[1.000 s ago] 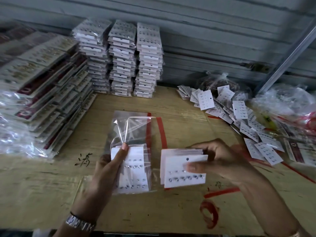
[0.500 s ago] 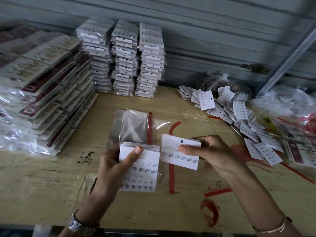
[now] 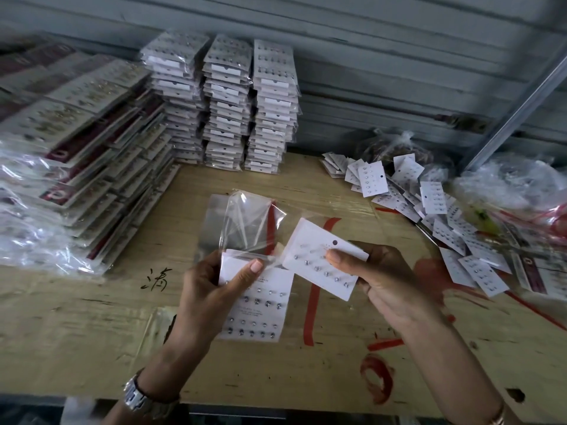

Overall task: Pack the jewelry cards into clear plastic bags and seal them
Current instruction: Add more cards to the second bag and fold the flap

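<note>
**A:** From the head view, how far along is the packing?

**B:** Well along, I'd judge. Three tall stacks of bagged cards (image 3: 227,102) stand at the back of the tabletop (image 3: 92,332). A scattered heap of loose cards (image 3: 429,204) lies to the right, not yet bagged.

**A:** And the bag being worked on?

**B:** The left hand (image 3: 211,289) holds the clear plastic bag (image 3: 245,222), thumb pressed over the white cards already inside (image 3: 260,305). The bag's mouth stands open above them, unsealed. The right hand (image 3: 386,277) pinches one more jewelry card (image 3: 319,262), tilted, with its near corner at the bag's opening, just beside the left thumb.

**A:** So what's left here?

**B:** It looks like sliding that card in, then sealing the flap.

**A:** What differs from a second ago?

**B:** Then the right hand's card lay level and clear of the bag, off to its right. It has since swung in and tipped toward the mouth. The left hand's hold looks much the same.
</note>
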`<action>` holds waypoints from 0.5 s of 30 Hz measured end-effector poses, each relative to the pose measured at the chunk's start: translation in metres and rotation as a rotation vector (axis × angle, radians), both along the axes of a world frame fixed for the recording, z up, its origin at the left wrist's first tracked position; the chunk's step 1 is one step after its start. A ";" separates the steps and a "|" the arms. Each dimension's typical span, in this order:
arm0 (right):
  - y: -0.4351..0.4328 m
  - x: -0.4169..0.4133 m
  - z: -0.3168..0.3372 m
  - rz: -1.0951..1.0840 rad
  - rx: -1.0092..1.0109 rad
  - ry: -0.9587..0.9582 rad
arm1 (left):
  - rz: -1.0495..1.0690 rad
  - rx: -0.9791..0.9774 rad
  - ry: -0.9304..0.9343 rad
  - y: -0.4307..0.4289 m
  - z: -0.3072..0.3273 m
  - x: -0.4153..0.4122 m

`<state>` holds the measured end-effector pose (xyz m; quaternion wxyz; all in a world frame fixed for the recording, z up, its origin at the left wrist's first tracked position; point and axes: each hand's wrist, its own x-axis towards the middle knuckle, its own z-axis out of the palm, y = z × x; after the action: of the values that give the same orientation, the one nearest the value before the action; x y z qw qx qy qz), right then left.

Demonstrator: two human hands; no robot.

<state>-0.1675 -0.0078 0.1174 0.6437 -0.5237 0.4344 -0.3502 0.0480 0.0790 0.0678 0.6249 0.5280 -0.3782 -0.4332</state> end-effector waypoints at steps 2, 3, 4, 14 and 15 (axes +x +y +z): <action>0.003 0.002 -0.002 -0.027 -0.037 0.001 | -0.010 0.001 0.001 0.000 0.002 -0.001; 0.003 0.003 -0.002 -0.034 -0.060 0.002 | -0.015 0.006 0.004 -0.001 0.003 0.000; 0.005 0.003 -0.001 -0.035 -0.084 0.005 | -0.016 0.011 0.006 -0.001 0.003 0.000; 0.011 0.002 0.001 -0.022 -0.096 0.021 | -0.053 -0.009 -0.083 0.003 0.011 0.002; 0.011 0.002 0.001 -0.029 -0.088 0.018 | -0.056 -0.011 -0.106 0.003 0.013 0.003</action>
<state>-0.1655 0.0034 0.1185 0.6109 -0.5484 0.4317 -0.3737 0.0511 0.0821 0.0807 0.5944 0.5361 -0.4275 -0.4201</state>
